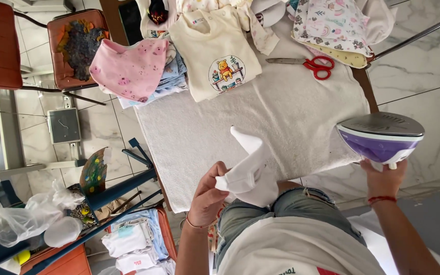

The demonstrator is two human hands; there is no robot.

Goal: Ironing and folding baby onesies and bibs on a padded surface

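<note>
My left hand (207, 196) grips a small white cloth garment (249, 168) by its lower end, lifted above the near edge of the white towel-covered ironing board (291, 117). My right hand (383, 178) holds a purple and white iron (380, 136) by its handle at the board's right edge, soleplate turned up and away from the fabric. Both hands are close to my body, above my jeans.
At the board's far end lie a cream baby shirt with a bear print (217, 51), a pink bib (131, 69), patterned clothes (327, 25) and red-handled scissors (311, 63). Folded white clothes (131, 244) fill a basket on the left floor, next to plastic bags (31, 216).
</note>
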